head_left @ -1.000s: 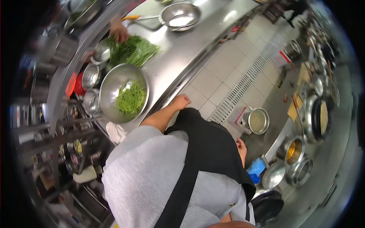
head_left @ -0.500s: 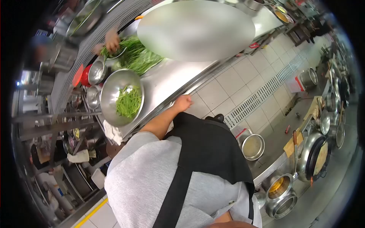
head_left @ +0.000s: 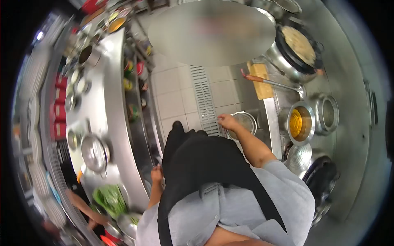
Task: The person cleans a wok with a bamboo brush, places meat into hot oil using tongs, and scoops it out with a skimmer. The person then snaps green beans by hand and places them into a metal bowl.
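My left hand (head_left: 156, 174) hangs beside the edge of the steel counter (head_left: 115, 102), its fingers loosely bent with nothing visible in them. My right hand (head_left: 225, 121) is held out in front of my black apron (head_left: 205, 160). Its fingers are relaxed and hold nothing that I can see. Just beyond that hand is a steel pot (head_left: 251, 119) low by the cooking bench, partly hidden by my hand and forearm. Bunches of leafy greens (head_left: 110, 200) lie on the counter to my left, near a co-worker's arm (head_left: 84, 205).
Along the right, the bench carries a pot of yellow liquid (head_left: 296, 121), a ladle (head_left: 283, 85), a yellow cloth (head_left: 261, 82) and a wok with a pale round food (head_left: 298, 46). A floor drain grate (head_left: 202, 94) runs down the aisle. A steel bowl (head_left: 93, 152) sits on the counter.
My body has turned right, from the greens on the counter towards the aisle and cooking bench. Both hands now show; earlier only my left hand was in view, by the counter edge.
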The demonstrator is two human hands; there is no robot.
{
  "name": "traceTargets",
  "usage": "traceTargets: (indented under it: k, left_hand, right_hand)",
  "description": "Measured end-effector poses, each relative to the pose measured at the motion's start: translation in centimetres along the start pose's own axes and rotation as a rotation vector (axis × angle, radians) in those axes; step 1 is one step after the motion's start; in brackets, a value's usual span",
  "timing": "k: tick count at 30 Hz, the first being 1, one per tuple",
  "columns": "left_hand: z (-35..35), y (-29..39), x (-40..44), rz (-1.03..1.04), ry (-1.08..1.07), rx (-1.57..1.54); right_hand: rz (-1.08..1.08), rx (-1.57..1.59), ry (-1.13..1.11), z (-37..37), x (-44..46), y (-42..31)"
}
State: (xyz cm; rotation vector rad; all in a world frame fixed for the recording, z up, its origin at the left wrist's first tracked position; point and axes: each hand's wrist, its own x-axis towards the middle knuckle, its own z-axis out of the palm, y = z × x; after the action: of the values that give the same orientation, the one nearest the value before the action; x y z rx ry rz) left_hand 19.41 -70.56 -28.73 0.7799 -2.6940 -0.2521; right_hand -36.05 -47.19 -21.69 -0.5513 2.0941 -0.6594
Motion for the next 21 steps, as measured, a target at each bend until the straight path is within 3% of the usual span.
traceTargets:
  k: [2, 4, 9, 12, 14, 16, 18, 21]
  left_hand:
    - [-3.0, 2.9, 8.2, -0.707, -0.328, -0.480]
    - [-3.1, 2.9, 14.4, -1.059, -0.523, -0.728]
    - [0.5, -3.0, 25.1, -0.904, -0.550, -0.915]
    - [2.1, -6.6, 33.6, -0.889, -0.746, -0.875]
    - [2.6, -8.8, 37.7, -1.015, -0.691, -0.959]
    - [4.7, -10.0, 41.4, -1.244, -0.453, -1.171]
    - [6.1, -11.5, 44.4, -0.936, -0.600, -1.024]
    - [7.0, -11.9, 48.9, -0.837, -0.663, -0.922]
  right_hand:
    - [0.010, 0.061, -0.001, 0.1, 0.9, -0.5]
    - [0.056, 0.177, 0.000, 0.0, 1.3, -1.6]
    - [0.190, 0.303, 0.029, -1.7, 4.1, -5.1]
    - [0.319, 0.454, 0.105, -4.4, 6.0, -8.9]
    - [0.268, 0.618, 0.166, -6.1, 8.3, -11.0]
    - [0.213, 0.794, 0.250, -8.2, 10.2, -13.0]
    - [0.176, 0.926, 0.307, -10.6, 11.7, -15.5]
    - [0.033, 1.113, 0.386, -16.8, 13.2, -20.4]
